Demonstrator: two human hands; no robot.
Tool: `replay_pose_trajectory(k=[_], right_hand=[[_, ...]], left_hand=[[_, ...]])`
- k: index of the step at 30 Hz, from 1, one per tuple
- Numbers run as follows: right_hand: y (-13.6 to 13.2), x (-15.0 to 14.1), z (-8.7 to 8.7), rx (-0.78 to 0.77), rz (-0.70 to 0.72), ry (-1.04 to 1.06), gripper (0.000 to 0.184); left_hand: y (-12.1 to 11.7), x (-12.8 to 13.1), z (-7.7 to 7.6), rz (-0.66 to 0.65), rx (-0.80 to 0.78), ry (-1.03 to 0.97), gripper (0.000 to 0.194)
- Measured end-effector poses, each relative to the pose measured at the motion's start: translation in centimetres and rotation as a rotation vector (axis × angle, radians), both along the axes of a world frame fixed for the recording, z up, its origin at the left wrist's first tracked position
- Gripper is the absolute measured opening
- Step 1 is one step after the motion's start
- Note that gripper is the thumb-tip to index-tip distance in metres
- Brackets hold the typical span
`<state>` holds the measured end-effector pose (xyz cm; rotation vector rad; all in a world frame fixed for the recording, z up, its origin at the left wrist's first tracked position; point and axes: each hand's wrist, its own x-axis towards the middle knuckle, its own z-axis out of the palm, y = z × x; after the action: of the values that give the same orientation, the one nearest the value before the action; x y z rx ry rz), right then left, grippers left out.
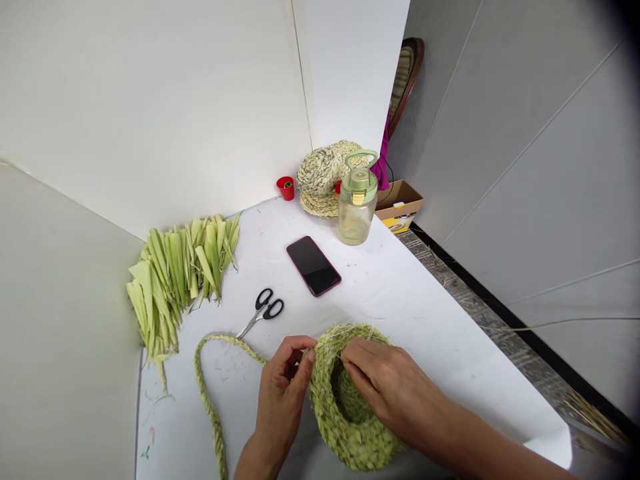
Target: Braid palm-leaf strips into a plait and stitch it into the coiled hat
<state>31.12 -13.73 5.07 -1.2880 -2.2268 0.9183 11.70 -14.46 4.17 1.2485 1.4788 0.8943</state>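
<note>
A round green basket of coiled, braided husk sits near the table's front, its opening facing up toward me. My left hand pinches the basket's left outer edge between thumb and forefinger. Over the right side of the opening is my right hand, its fingers closed at the inner rim; what they hold is hidden. Fine pale strands show along the top of the rim. A long green braid loops across the table and passes behind my left hand. Scissors with black handles lie beyond the braid.
Cut green husks are heaped at the left wall. A phone lies mid-table, and a lidded bottle stands behind it. Farther back are coiled braid work and a small red cup. A cardboard box stands past the table's right edge.
</note>
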Motion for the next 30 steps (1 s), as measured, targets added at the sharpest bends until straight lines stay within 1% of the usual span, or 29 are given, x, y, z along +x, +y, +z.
replay_pose_trajectory(k=[7, 15, 22, 30], right_hand=[[0.07, -0.15, -0.15, 0.001, -0.001, 0.029, 0.02], [-0.04, -0.34, -0.19, -0.014, -0.004, 0.0, 0.02], [0.18, -0.68, -0.35, -0.03, -0.011, 0.033, 0.02], [-0.12, -0.45, -0.16, -0.016, -0.003, 0.024, 0.02]], left_hand=[[-0.12, 0.26, 0.07, 0.03, 0.0, -0.025, 0.029], [-0.06, -0.02, -0.21, -0.002, 0.016, 0.01, 0.028], [-0.01, 0.01, 0.02, -0.019, -0.028, -0.041, 0.027], [-0.15, -0.16, -0.21, 0.002, -0.038, -0.041, 0.03]])
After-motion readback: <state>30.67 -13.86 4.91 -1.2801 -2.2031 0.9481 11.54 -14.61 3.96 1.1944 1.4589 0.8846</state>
